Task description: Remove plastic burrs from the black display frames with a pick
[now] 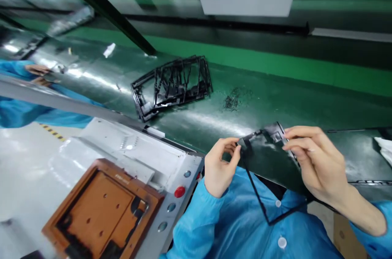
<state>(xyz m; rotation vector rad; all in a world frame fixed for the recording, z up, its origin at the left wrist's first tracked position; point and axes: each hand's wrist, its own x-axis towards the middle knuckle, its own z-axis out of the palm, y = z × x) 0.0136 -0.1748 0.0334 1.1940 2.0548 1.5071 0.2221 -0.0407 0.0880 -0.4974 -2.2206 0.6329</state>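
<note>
"Which step are you doing?"

"I am holding up a thin black frame; I think this is a steadying step."

"Where is it sitting in your fingers?"

"My left hand is pinching one upper corner between thumb and finger. My right hand is gripping the opposite side with its fingertips, and the lower bars are hanging before my blue jacket."

"And the next move?"

"It is calling, I judge, for light, even pressure: thin bars may bend."
</note>
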